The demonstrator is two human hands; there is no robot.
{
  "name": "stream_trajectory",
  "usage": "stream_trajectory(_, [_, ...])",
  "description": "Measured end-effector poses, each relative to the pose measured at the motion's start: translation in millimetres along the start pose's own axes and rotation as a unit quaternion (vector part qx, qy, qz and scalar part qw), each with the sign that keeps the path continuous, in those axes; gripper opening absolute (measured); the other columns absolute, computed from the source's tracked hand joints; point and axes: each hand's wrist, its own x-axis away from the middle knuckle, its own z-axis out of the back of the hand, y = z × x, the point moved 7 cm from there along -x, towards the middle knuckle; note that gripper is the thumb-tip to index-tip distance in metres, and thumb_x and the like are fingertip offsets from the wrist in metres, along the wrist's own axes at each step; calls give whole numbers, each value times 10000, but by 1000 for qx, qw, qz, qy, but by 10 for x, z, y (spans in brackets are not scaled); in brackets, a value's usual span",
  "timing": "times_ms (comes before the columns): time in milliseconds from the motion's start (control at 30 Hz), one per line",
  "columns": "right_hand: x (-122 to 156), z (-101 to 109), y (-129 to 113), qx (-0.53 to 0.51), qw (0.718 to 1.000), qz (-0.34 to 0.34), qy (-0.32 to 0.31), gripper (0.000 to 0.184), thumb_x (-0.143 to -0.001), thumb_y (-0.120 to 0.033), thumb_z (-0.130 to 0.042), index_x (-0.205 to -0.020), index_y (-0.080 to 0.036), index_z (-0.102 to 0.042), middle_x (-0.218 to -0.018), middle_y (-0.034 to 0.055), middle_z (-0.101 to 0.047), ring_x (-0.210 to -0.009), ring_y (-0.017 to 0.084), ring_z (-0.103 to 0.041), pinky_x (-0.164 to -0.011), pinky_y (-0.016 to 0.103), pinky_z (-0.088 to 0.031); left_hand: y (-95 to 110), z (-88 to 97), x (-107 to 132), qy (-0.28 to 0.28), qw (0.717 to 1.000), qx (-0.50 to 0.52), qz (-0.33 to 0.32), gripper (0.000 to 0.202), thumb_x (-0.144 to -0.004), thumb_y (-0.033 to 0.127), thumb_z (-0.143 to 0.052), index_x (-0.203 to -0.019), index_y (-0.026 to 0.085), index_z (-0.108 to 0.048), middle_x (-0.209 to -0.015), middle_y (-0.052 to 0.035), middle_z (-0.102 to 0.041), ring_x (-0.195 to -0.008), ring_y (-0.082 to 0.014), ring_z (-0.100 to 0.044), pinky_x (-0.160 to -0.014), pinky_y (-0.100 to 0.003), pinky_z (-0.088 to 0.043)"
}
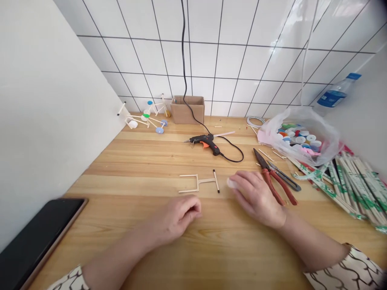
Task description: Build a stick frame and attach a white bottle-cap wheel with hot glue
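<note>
My right hand (256,198) rests on the wooden table (145,161) with its fingers shut on a small white object (232,183), possibly a bottle cap. The object's exact kind is hard to tell. Its tip lies just right of a flat frame of glued wooden sticks (198,182), close to the frame's black-tipped crosspiece. My left hand (178,215) sits loosely curled just below the frame, not touching it, and shows nothing in its fingers. Red-handled pliers (272,177) lie right beside my right hand.
A black hot glue gun (205,144) and its cable lie beyond the frame. A finished stick-and-cap model (146,119) and cardboard box (186,109) stand at the back. A plastic bag of bottle caps (299,137), bundled chopsticks (353,189) and a black tablet (39,237) lie about.
</note>
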Motion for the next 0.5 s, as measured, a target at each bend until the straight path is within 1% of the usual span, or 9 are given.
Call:
stream_trajectory(67, [24,-4,148,14,1000,-15,-7,211,-870,-187,-419,-1038,-175,-547,-1002,142,-614,-909,259,-576,-767,398,-413,-42,30,-8,16,999,31,21,155,-847,206,-409,-720,199,-497,-715,6,-581,-711,-140,-525,-641,-240,-425])
stream_trajectory(133, [48,-20,246,31,999,-19,-14,204,-869,-190,-425,-1034,-173,-545,-1013,142,-618,-912,260,-577,-773,400,-409,-77,37,-18,28,998,57,28,137,-830,207,-430,-710,195,-497,-713,3,-581,-706,-139,-524,-642,-242,-427])
stream_trajectory(333, [53,18,368,45,998,-32,-16,172,-855,-175,-445,-999,-153,-536,-964,134,-636,-880,252,-580,-760,381,-407,-115,64,-42,62,994,91,18,120,-799,188,-479,-693,184,-535,-681,4,-581,-652,-125,-526,-618,-230,-426])
stream_trajectory(400, [60,36,441,51,997,-52,-17,158,-858,-182,-433,-981,-152,-527,-927,127,-640,-856,253,-580,-745,375,-404,-101,83,-53,65,994,90,9,131,-805,197,-477,-708,183,-565,-684,1,-592,-660,-129,-539,-623,-230,-428])
stream_trajectory(500, [96,24,599,66,993,-98,-26,142,-873,-216,-408,-943,-155,-515,-851,111,-639,-769,242,-576,-703,364,-397,-88,121,-64,70,994,84,1,156,-819,219,-468,-745,180,-600,-708,-11,-609,-683,-138,-552,-641,-240,-434])
